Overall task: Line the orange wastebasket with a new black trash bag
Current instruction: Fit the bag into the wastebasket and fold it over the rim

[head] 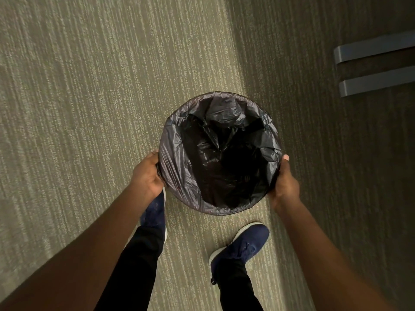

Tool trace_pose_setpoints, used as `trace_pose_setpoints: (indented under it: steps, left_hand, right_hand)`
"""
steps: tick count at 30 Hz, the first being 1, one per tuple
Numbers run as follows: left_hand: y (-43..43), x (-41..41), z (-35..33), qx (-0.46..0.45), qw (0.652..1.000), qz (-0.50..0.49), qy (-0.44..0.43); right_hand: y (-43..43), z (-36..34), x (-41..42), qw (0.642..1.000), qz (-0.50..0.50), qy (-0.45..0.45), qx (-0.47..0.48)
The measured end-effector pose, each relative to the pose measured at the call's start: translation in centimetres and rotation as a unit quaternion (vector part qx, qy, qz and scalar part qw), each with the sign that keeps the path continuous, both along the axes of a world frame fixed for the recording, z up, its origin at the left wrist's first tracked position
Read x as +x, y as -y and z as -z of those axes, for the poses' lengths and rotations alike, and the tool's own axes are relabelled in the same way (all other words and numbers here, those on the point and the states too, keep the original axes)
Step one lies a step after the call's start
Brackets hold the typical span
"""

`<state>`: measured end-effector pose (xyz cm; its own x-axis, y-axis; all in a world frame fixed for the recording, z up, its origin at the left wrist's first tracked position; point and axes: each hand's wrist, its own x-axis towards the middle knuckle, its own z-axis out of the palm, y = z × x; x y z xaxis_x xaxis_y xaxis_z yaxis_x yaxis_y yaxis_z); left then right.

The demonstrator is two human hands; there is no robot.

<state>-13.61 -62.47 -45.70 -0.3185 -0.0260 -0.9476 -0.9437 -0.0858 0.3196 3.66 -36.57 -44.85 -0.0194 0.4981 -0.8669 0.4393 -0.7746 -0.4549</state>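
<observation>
I look straight down at a round wastebasket whose orange wall is hidden under a black trash bag (pixel 179 158). The bag is folded over the whole rim and hangs crumpled inside the opening. My left hand (pixel 147 173) grips the bag-covered rim on the left side. My right hand (pixel 285 180) grips the rim on the right side, thumb up against the edge. Both hands hold the basket above the carpet, in front of my feet.
Striped beige carpet (pixel 89 97) lies all around. Two grey metal bars (pixel 372 48) of a furniture base sit on the floor at the upper right, in shadow. My two dark blue shoes (pixel 242 245) stand just below the basket.
</observation>
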Motion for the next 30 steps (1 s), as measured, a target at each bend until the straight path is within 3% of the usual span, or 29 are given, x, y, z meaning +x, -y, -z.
trace_pose_setpoints:
  steps: [9, 15, 20, 23, 25, 27, 28, 30]
  left_hand:
    - [-0.5, -0.5, 1.4, -0.064, 0.991, 0.076, 0.093]
    - [-0.8, -1.5, -1.0, -0.090, 0.996, 0.026, -0.013]
    - [-1.6, -3.3, -3.8, -0.069, 0.985, 0.148, -0.055]
    - [-2.0, -4.0, -4.2, -0.060, 0.976, 0.194, -0.080]
    - [-2.2, -4.3, -4.1, -0.028, 0.978, 0.182, -0.094]
    - [-2.4, -4.5, -4.2, -0.004, 0.977, 0.187, -0.104]
    - [-2.5, -4.4, -4.2, 0.004, 0.975, 0.192, -0.108]
    - [-2.9, -4.1, -4.0, 0.013, 0.973, 0.201, -0.117]
  right_hand:
    - [2.0, 1.3, 0.1, 0.994, 0.105, 0.036, 0.014]
    - [2.4, 1.9, -0.6, 0.992, 0.127, 0.014, -0.020]
    - [3.3, 1.6, -1.8, 0.986, 0.155, -0.032, -0.043]
    - [3.3, 1.0, -2.3, 0.987, 0.158, 0.008, -0.027]
    - [2.5, 0.2, -2.6, 0.992, 0.107, 0.062, -0.001]
    - [1.4, -0.8, -2.7, 0.987, -0.011, 0.134, 0.088]
    - [0.7, -1.3, -2.6, 0.961, -0.094, 0.174, 0.195]
    - [0.1, -3.1, -3.0, 0.855, -0.244, 0.151, 0.433]
